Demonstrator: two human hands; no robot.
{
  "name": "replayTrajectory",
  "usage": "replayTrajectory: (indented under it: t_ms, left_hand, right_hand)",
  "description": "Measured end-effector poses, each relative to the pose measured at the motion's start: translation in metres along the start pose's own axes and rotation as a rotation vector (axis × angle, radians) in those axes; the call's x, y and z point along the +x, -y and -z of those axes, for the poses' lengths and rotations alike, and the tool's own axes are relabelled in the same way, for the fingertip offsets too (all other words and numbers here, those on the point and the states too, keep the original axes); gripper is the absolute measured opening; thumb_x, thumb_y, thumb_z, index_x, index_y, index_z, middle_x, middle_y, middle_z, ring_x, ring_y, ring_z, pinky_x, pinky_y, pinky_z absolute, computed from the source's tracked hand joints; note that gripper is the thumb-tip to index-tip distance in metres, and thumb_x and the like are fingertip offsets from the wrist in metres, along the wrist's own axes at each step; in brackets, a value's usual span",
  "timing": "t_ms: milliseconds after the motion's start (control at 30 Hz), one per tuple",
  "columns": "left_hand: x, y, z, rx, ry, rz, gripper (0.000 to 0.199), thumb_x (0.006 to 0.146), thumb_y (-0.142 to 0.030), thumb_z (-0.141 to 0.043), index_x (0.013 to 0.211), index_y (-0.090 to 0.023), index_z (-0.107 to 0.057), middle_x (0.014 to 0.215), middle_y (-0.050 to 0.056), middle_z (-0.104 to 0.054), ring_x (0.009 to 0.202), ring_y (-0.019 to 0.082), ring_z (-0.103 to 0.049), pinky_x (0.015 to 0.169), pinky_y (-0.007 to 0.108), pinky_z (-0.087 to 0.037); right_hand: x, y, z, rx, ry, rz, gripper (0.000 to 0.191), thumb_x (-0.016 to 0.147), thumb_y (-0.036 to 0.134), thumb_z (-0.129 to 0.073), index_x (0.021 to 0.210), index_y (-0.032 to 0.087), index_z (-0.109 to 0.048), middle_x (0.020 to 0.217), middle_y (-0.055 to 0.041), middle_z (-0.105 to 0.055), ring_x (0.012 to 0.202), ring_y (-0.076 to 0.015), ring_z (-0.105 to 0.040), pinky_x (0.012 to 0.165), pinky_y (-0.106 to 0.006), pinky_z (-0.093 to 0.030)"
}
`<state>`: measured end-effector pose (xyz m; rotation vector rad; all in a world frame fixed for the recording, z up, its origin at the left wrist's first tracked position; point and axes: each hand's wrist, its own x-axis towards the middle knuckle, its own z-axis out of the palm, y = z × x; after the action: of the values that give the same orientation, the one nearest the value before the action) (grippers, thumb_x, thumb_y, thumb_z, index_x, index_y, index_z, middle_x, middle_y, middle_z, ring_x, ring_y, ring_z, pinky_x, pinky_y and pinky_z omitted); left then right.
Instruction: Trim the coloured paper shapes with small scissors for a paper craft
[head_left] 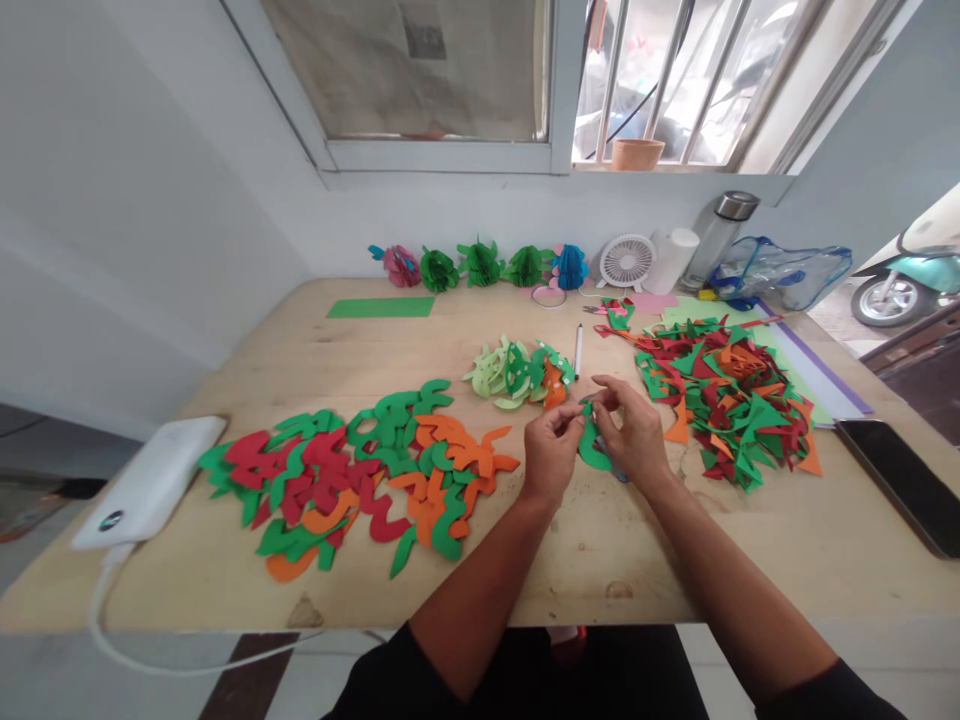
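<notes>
The person is holding a green piece (595, 455) above the near half of the table (277, 350), roughly in front of the body and between two heaps of paper. Its long axis is running from the fingertips down toward the person; the narrow upper end is pointing away, and the wider, rounded lower end is pointing to the body, bending slightly to the right.

The left hand (551, 452) is pinching the upper part of the piece, thumb and forefinger being clamped on its edge. The right hand (631, 430) is reaching to the same end from the other side, with fingers bending; whether they are closing on the paper, I cannot tell. A grey thing (620, 474) is showing just beside the piece, mostly hidden, so I cannot say what it is.

To the left, red, green and orange cut-outs (322, 465) are lying in a wide heap. To the right, scraps (739, 400) are forming another. Beyond the hands, a cluster (517, 370) of smaller shapes is lying near a pen (578, 352), whose long axis is pointing away from the person.
</notes>
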<state>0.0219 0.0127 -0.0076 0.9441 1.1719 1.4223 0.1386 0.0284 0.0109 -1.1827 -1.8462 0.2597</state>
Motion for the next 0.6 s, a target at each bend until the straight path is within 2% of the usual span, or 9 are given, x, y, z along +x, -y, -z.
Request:
replayTrajectory:
  t_ms: [267, 600]
  left_hand:
    - [-0.0008, -0.0019, -0.0012, -0.069, 0.016, 0.043, 0.019, 0.068, -0.015, -0.060, 0.083, -0.012, -0.071, 0.079, 0.006, -0.072, 0.077, 0.016, -0.066, 0.072, 0.025, -0.050]
    - [0.0002, 0.0000, -0.0008, -0.038, 0.006, 0.042, 0.017, 0.067, -0.016, -0.060, 0.081, -0.012, -0.070, 0.078, 0.006, -0.071, 0.073, 0.015, -0.065, 0.068, 0.024, -0.049]
  right_hand:
    - [0.0007, 0.0010, 0.0007, 0.021, -0.002, -0.042, 0.028, 0.082, 0.018, -0.048, 0.109, 0.021, -0.054, 0.077, -0.0017, -0.062, 0.069, -0.0149, -0.058, 0.070, -0.029, -0.048]
    - [0.0011, 0.0018, 0.0015, -0.002, -0.041, -0.014, 0.026, 0.082, 0.018, -0.047, 0.107, 0.020, -0.054, 0.077, -0.0020, -0.060, 0.069, -0.0147, -0.058, 0.069, -0.029, -0.048]
